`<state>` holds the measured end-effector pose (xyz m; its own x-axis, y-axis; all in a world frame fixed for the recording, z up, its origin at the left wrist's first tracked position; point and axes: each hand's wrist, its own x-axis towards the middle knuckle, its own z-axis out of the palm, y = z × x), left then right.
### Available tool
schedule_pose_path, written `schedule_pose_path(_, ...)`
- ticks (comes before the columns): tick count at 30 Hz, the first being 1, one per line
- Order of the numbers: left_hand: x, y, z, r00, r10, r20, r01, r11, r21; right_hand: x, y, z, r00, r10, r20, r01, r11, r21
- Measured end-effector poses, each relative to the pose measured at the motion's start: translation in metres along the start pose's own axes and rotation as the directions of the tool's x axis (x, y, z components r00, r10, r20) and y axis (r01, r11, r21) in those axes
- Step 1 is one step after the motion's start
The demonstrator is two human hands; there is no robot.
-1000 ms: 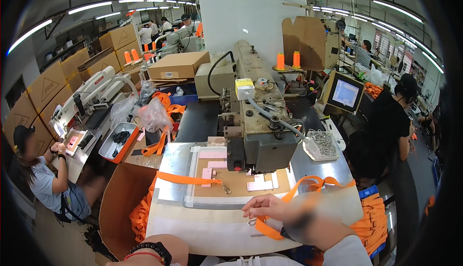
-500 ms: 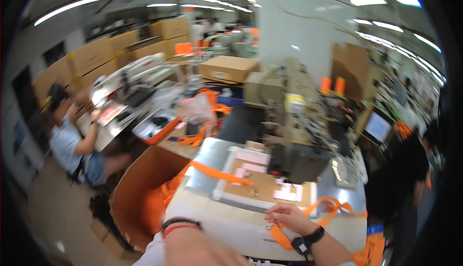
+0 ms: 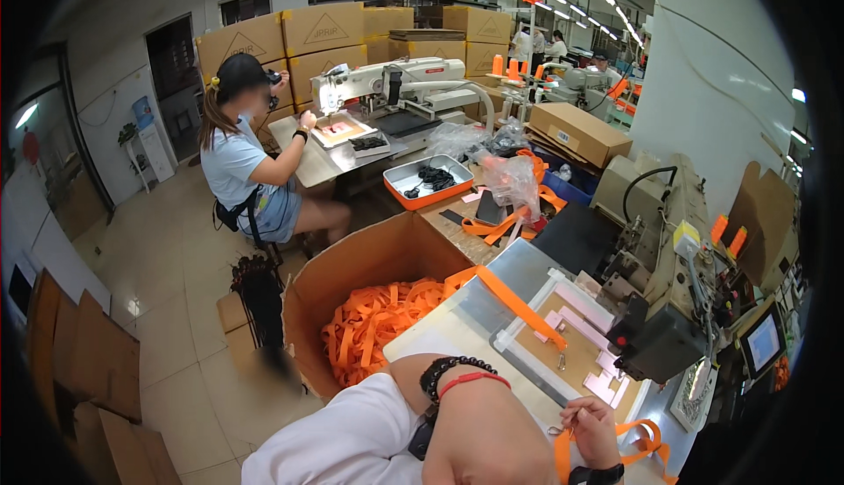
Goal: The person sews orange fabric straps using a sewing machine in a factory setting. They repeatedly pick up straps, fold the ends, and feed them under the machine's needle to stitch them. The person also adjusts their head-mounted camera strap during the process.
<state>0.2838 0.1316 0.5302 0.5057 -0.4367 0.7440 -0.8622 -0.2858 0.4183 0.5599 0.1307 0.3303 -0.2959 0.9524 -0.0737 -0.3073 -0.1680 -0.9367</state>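
Note:
My right hand (image 3: 593, 432), with a black watch at its wrist, is closed in a pinch around an orange strap (image 3: 649, 437) at the near edge of the work plate. A small metal piece shows beside its fingertips. My left hand (image 3: 497, 437), wearing a black beaded bracelet and a red band, is low in front of me; its fingers are hidden. A second orange strap (image 3: 519, 303) runs from the cardboard box across the metal plate. Its end, with a small metal hook (image 3: 561, 360), lies on the framed template (image 3: 549, 353) with pink pieces.
A large cardboard box (image 3: 308, 313) of orange straps adjoins the work plate. The sewing machine head (image 3: 664, 335) overhangs the template at right, near a screen (image 3: 765, 344). At left, a co-worker (image 3: 242, 151) sits at another machine. An orange-rimmed tray (image 3: 428, 177) holds black cords.
My view has swung left, bringing the box and co-worker nearer the middle. My right hand still has the strap. My left hand remains low, its fingers hidden.

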Motion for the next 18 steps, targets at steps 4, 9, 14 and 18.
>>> schedule_pose_path(4, -0.006, -0.006, -0.006, 0.999, 0.044, -0.03, -0.045, 0.998, -0.051, -0.002, 0.002, 0.001, 1.0, -0.015, -0.017, 0.015, 1.0, -0.013)
schedule_pose_path(9, -0.001, -0.02, -0.011, 0.979, 0.173, -0.111, -0.192, 0.961, -0.199, -0.013, -0.008, 0.001, 0.995, 0.048, -0.088, -0.054, 0.996, -0.068)
schedule_pose_path(14, 0.003, -0.022, -0.009, 0.964, 0.146, -0.222, -0.226, 0.891, -0.394, -0.005, 0.01, -0.027, 0.997, 0.079, 0.025, -0.076, 0.991, -0.107)
schedule_pose_path(18, 0.002, -0.025, -0.008, 0.97, 0.16, -0.185, -0.216, 0.914, -0.343, -0.004, 0.008, -0.024, 0.995, 0.084, 0.049, -0.08, 0.994, -0.077)
